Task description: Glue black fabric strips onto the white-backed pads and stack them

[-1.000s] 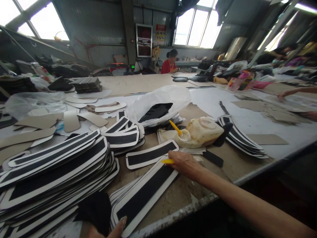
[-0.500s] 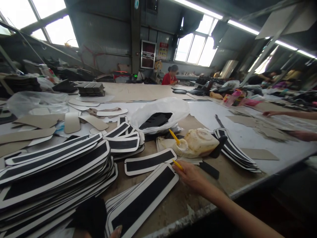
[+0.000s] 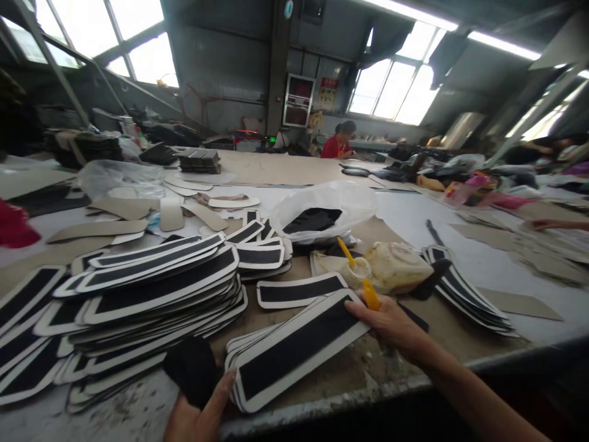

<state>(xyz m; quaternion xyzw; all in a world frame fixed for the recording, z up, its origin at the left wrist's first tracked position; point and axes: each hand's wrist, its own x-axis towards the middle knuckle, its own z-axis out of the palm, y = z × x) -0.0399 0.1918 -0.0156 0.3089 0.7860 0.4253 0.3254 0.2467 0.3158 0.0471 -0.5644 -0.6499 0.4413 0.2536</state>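
Note:
In the lower middle of the head view, a small stack of curved white-edged black panels (image 3: 299, 353) lies slanted near the table's front edge. My left hand (image 3: 197, 411) is closed around a dark black piece (image 3: 191, 368), and its thumb touches the left end of the top panel. My right hand (image 3: 396, 325) grips a yellow stick-like tool (image 3: 370, 294), its fingers resting on the far right corner of that same panel. Just behind lies a single matching panel (image 3: 301, 290). A cut-open yellowed plastic bottle (image 3: 398, 267) has another yellow stick (image 3: 346, 252) standing in it.
A tall pile of similar panels (image 3: 170, 288) fills the left side. Behind are a clear plastic bag (image 3: 354, 202) with black pieces inside and beige cut pieces (image 3: 124, 209). More panels (image 3: 464, 288) lie at right. A person in red (image 3: 334, 147) sits far back; another person's hand (image 3: 545, 225) is at right.
The view has swung left, so the scene sits further right. More of my left hand and its black piece shows. My right fingers now rest on the panel's corner, with the yellow tool tipped more upright.

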